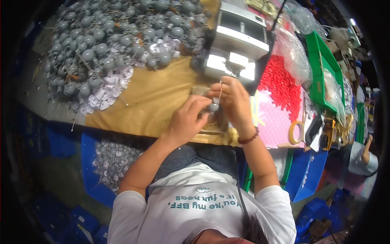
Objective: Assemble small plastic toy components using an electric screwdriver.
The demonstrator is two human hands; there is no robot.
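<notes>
Over the front of the tan-covered table (162,87), both my hands meet at a small grey ball-shaped piece (213,107). My left hand (187,118) is closed, its thumb and fingertips pinching the piece from the left. A thin pale cord or stem (220,90) rises above the ball, and my right hand (232,97) has its fingers closed around the upper part. Whether cord and ball are joined is too small to tell. Beneath the hands lies a small flat block or plate (200,90), partly covered by my fingers.
A big heap of similar grey ball pieces (97,38) with white paper-like bits (107,93) covers the left. Behind my hands stands a white-and-grey machine (241,32). Rightward are red small parts (280,87), a tape roll (295,132) and a green tray (313,73). Below left, a blue bin (91,177).
</notes>
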